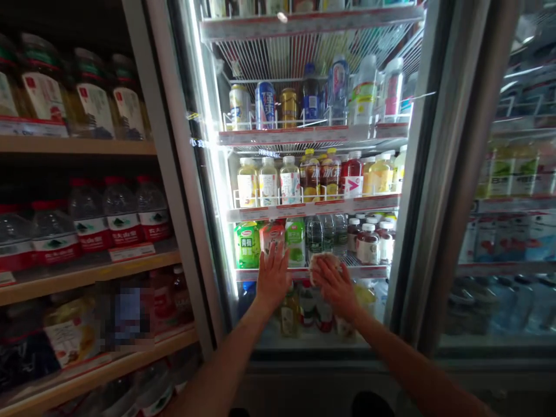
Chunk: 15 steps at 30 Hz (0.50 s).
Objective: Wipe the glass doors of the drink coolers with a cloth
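My left hand is raised with its fingers stretched out and holds nothing. It appears to lie on the glass door of a lit drinks fridge, in front of a red drink pack. My right hand has a pale, crumpled cloth under its fingers, pressed towards the glass at the level of a shelf edge. Close to the cloth, clear dark-capped bottles stand behind the door. Green drink packs flank the red one. The palm side of each hand is hidden.
A metal door frame runs up the right side, with another glass-fronted fridge beyond it. On the left, wooden shelves hold bottled drinks and red-capped water bottles. Fridge shelves above carry cans and juice bottles.
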Motion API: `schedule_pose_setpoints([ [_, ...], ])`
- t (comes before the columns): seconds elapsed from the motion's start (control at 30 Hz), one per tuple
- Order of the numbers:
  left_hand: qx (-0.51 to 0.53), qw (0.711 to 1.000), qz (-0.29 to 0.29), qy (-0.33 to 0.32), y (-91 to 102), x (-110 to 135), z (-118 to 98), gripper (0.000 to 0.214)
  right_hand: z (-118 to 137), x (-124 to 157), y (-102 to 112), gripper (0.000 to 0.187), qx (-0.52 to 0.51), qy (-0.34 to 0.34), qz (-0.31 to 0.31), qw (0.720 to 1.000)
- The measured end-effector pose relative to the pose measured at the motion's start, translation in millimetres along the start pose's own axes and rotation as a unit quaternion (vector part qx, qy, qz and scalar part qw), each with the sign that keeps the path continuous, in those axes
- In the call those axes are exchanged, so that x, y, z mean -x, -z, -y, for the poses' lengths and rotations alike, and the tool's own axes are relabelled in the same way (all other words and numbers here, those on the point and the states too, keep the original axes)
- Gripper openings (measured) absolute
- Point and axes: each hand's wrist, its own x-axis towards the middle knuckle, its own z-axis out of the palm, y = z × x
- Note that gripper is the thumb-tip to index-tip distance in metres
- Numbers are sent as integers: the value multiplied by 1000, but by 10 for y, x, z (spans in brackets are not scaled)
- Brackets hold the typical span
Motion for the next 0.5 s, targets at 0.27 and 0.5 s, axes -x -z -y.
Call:
schedule_pose_setpoints([
  [0.27, 7, 1000, -26, 13, -102, 52, -55, 69, -667, 166, 122, 40, 78, -125, -83, 986],
  [0.5, 12, 1000, -16, 7, -73, 36, -145, 67, -437, 275, 45, 57, 58, -216, -102, 969],
])
